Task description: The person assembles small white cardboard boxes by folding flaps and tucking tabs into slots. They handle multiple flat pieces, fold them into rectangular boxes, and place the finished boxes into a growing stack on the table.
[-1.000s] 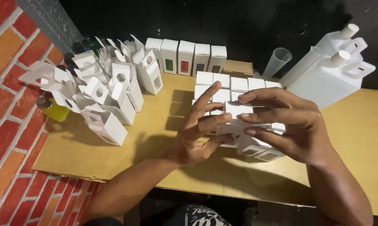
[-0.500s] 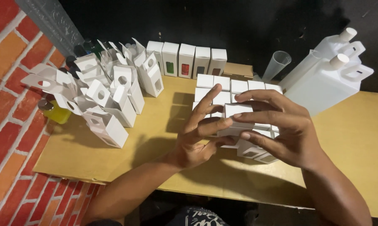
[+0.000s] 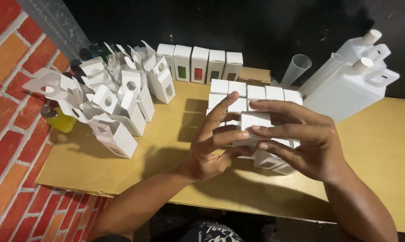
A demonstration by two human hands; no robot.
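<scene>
Holding: left hand [image 3: 211,150] and right hand [image 3: 308,143] grip a small closed white cardboard box [image 3: 255,123] between them, above the yellow wooden table [image 3: 166,148].
Left fingers: clenched on the box's left side, forefinger raised along it.
Right fingers: spread and pressed on the box's top and right side.
Under the hands: a block of closed white boxes [image 3: 256,93] lying flat in rows on the table; the nearest ones are partly hidden by the hands.
Back row: five upright white boxes with small windows [image 3: 200,64], showing green, red and dark contents.
Left pile: open white window boxes with raised flaps [image 3: 115,105], crowded together; what is inside them cannot be told.
Bottles: a small bottle of yellow liquid [image 3: 59,120] at the pile's left edge; dark-capped bottles [image 3: 83,56] behind it, mostly hidden.
Right side: two large white plastic jugs with round caps [image 3: 352,83], leaning; a clear plastic measuring cup [image 3: 296,69] just beside them.
Surround: red brick wall [image 3: 9,112] at left.
</scene>
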